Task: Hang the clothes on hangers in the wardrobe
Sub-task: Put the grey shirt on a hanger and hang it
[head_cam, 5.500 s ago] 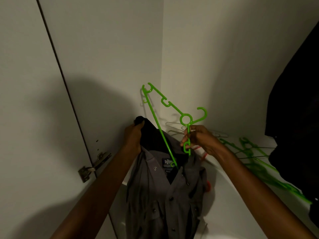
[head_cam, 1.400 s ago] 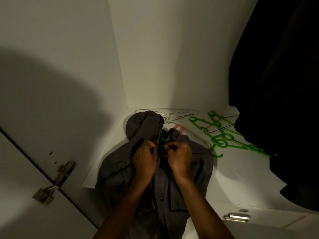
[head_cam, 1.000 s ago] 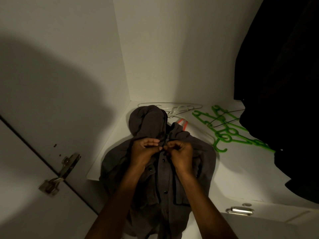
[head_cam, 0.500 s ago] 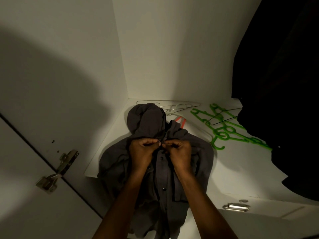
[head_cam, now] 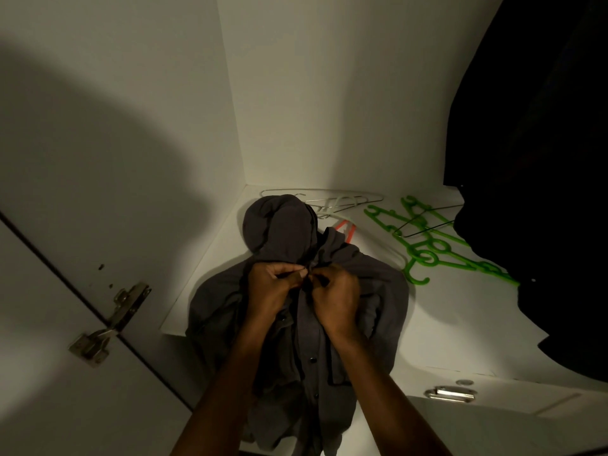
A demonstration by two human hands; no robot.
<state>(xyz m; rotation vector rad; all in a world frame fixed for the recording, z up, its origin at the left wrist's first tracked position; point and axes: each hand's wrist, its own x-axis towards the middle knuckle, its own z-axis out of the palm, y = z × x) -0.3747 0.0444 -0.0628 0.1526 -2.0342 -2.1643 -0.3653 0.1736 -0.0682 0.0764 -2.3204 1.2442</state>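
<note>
A grey button-up shirt (head_cam: 378, 291) lies on the white wardrobe shelf (head_cam: 460, 317), its lower part hanging over the front edge. My left hand (head_cam: 273, 287) and my right hand (head_cam: 335, 291) meet at the top of the shirt's front placket, each pinching one edge of the fabric near the collar. The green hanger put inside the shirt is hidden by the cloth. Spare green hangers (head_cam: 427, 248) lie on the shelf to the right.
Thin wire hangers (head_cam: 332, 200) and an orange hanger (head_cam: 348, 230) lie behind the shirt. Dark clothes (head_cam: 543, 159) hang at the right. The open wardrobe door with its metal hinge (head_cam: 112, 320) stands at the left; a metal catch (head_cam: 450, 393) sits below the shelf.
Earlier I held the green hanger at the shirt's open collar; now the shirt lies on the shelf with the hanger hidden. Over the last second my hands stayed pinching the placket near the collar.
</note>
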